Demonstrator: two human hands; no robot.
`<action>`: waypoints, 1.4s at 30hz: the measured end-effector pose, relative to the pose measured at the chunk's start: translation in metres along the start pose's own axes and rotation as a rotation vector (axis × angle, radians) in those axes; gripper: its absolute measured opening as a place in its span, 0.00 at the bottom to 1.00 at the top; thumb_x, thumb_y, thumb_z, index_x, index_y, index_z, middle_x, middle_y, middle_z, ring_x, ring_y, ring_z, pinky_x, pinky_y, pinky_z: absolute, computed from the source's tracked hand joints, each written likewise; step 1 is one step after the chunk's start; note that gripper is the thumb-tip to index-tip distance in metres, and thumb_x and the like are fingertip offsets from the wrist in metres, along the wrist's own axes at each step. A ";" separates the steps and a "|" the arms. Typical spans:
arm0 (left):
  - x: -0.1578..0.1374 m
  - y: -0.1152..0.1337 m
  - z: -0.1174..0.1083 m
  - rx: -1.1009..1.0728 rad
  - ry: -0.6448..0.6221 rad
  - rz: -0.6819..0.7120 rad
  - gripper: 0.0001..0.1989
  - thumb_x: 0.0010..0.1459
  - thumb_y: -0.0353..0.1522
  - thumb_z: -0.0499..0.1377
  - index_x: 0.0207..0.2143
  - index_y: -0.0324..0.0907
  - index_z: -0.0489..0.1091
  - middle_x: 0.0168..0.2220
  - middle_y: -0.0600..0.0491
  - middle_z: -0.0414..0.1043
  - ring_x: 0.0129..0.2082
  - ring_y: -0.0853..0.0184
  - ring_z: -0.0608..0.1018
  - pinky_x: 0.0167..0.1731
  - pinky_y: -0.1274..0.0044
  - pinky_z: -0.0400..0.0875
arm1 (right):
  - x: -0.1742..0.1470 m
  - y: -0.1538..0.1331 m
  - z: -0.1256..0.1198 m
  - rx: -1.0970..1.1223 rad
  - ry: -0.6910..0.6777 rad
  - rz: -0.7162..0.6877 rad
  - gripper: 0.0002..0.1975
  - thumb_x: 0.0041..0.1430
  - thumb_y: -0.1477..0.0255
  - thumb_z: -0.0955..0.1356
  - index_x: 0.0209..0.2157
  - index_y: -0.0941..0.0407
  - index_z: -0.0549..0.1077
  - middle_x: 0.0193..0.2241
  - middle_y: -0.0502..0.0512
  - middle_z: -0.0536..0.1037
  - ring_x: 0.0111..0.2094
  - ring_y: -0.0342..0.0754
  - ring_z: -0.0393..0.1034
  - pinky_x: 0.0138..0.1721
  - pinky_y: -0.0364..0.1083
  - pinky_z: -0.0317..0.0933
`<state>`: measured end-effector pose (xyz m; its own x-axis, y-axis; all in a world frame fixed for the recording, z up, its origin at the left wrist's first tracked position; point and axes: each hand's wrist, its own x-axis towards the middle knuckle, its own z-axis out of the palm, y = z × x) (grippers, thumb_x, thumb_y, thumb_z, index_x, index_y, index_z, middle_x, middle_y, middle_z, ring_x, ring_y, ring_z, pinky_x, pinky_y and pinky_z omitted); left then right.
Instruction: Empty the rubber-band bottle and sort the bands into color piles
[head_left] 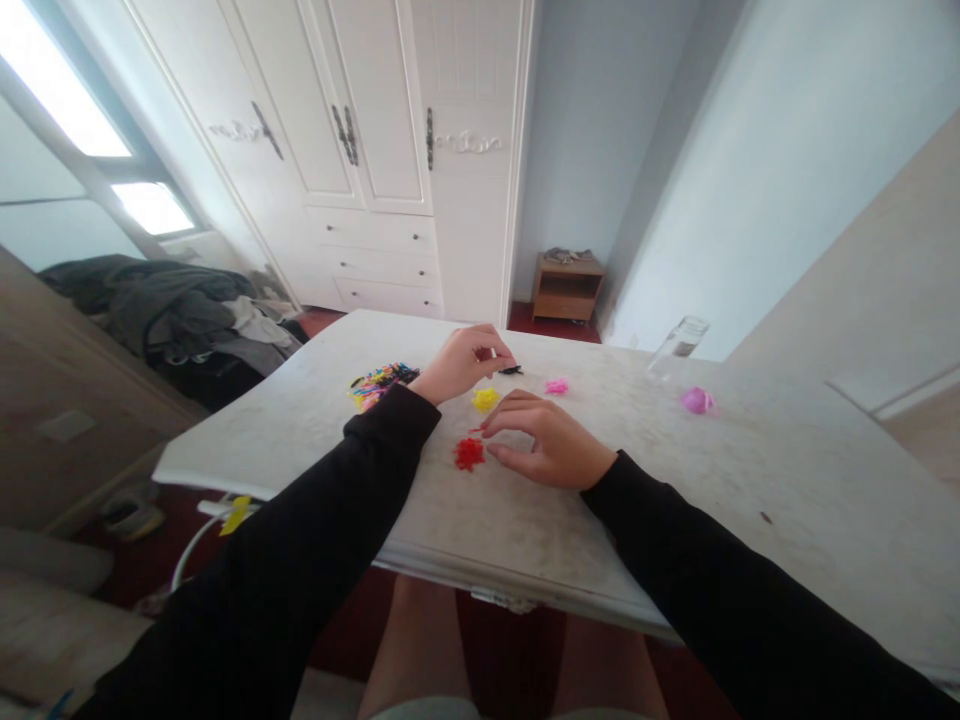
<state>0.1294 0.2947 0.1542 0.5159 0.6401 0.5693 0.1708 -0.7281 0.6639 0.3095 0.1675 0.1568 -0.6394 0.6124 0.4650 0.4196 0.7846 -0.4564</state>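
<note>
My left hand (466, 362) is over the far part of the white table, fingertips pinched together beside a small black pile (511, 370). Whether a piece is between those fingertips is too small to tell. My right hand (551, 438) hovers low by a red pile (469, 455) of small thin pieces, its thumb and forefinger apart. One loose red piece lies close to the forefinger tip. Between the hands sits a yellow pile (485, 400), with a pink pile (556, 387) farther right. A mixed multicoloured heap (379, 384) lies left of my left wrist, partly hidden by the sleeve.
On the right of the table (750, 460) are a clear glass bottle (677, 350) and a purple round object (697, 401). A dark speck (765, 517) marks the surface. Beyond stand a white wardrobe (390, 240), a small wooden cabinet (568, 288) and heaped clothes (172, 310).
</note>
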 end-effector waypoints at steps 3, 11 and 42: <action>0.000 -0.001 0.001 0.014 0.001 -0.015 0.09 0.59 0.36 0.69 0.30 0.40 0.82 0.31 0.50 0.75 0.24 0.72 0.74 0.27 0.77 0.69 | 0.001 -0.006 0.002 0.018 -0.062 0.005 0.06 0.63 0.77 0.72 0.39 0.53 0.81 0.40 0.56 0.84 0.46 0.53 0.76 0.53 0.53 0.70; 0.000 0.004 -0.001 0.002 0.036 -0.060 0.10 0.57 0.39 0.70 0.31 0.40 0.82 0.31 0.49 0.82 0.32 0.66 0.79 0.37 0.73 0.75 | 0.002 -0.011 0.003 0.059 -0.109 -0.014 0.05 0.65 0.75 0.72 0.41 0.53 0.82 0.40 0.56 0.84 0.46 0.52 0.77 0.54 0.53 0.70; 0.000 0.002 0.001 -0.281 -0.046 -0.176 0.20 0.47 0.45 0.77 0.28 0.38 0.80 0.24 0.50 0.78 0.23 0.70 0.76 0.26 0.77 0.72 | -0.002 0.021 0.000 -0.137 0.394 0.330 0.10 0.60 0.75 0.69 0.42 0.54 0.80 0.43 0.59 0.82 0.46 0.56 0.75 0.53 0.56 0.70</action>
<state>0.1306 0.2925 0.1550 0.5378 0.7334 0.4157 0.0261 -0.5073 0.8614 0.3196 0.1830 0.1461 -0.1793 0.7981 0.5752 0.6551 0.5331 -0.5354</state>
